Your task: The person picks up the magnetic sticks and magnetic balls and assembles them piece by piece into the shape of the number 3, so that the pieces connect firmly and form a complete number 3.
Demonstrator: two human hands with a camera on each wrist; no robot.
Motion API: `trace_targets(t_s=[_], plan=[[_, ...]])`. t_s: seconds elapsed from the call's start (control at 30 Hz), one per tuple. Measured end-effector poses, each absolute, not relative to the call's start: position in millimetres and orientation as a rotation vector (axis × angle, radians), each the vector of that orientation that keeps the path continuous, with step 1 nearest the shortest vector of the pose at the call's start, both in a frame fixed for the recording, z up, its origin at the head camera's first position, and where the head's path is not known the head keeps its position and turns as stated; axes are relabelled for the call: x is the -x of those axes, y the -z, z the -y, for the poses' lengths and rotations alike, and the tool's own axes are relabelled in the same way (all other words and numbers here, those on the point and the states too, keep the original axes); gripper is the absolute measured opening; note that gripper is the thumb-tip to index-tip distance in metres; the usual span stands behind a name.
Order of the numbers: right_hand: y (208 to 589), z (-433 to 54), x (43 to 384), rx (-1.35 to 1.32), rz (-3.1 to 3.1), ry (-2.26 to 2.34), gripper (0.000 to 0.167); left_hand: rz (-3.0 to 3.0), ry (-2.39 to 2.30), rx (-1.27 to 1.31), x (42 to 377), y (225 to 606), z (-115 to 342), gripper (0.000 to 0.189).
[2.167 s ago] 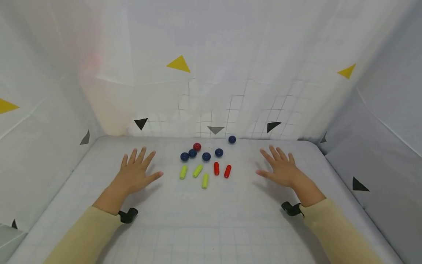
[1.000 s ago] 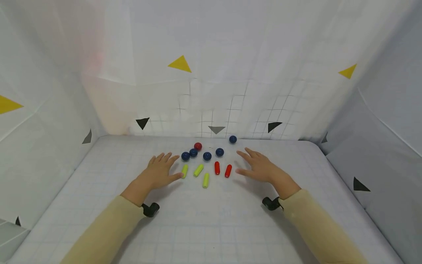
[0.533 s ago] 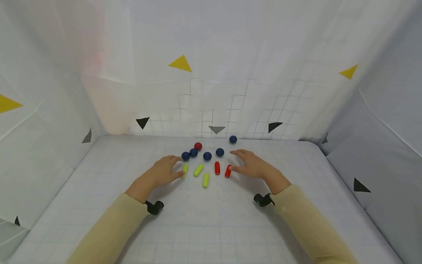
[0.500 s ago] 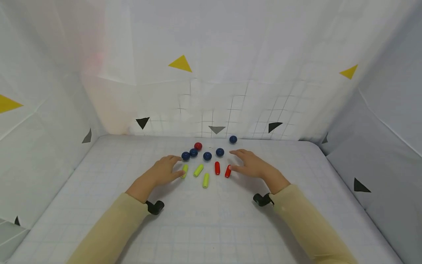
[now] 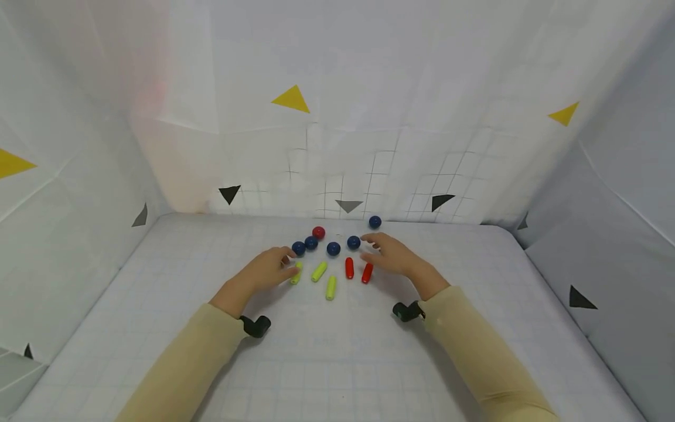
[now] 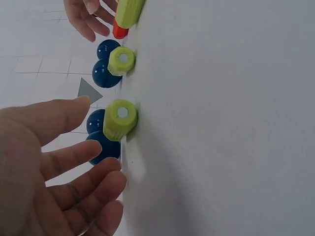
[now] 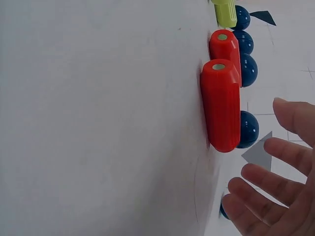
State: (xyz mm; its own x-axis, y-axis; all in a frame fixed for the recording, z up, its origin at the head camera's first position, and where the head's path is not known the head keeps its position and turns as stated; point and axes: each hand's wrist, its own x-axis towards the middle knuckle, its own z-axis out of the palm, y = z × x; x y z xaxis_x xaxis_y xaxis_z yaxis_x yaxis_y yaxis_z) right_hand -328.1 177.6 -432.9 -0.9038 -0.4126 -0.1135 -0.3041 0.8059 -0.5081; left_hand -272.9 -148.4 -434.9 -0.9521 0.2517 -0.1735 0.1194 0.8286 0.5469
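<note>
My left hand [image 5: 263,271] hovers at the left end of the pieces, thumb and fingers spread around nothing. Beside it are the leftmost yellow-green magnetic rod [image 5: 295,275] and a blue ball [image 5: 299,248]; the left wrist view shows the thumb apart from that rod [image 6: 117,123]. My right hand [image 5: 395,257] is held over the right end, fingers loosely bent and holding nothing. Nearest to it are a red rod [image 5: 367,274] and a blue ball [image 5: 353,242]. In the right wrist view a gap separates the fingers from the red rod [image 7: 221,108].
Between the hands lie two more yellow-green rods [image 5: 330,288] and another red rod [image 5: 349,268]. Behind them are a red ball [image 5: 319,232] and more blue balls [image 5: 333,249], one blue ball [image 5: 375,221] near the back wall. White sheeting [image 5: 369,88] encloses the white table [image 5: 337,363].
Both hands have moved inward from the sides, toward the rods and balls. Their fingers have gone from widely spread to more bent. The pieces lie as before.
</note>
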Motion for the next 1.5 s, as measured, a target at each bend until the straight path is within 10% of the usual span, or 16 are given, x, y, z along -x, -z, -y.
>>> trace_targets(t_s=[1.5], plan=[[439,-149,343,0.336,-2.807,0.975,0.039,-2.700,-0.901,-0.263,276,441,137,0.032]])
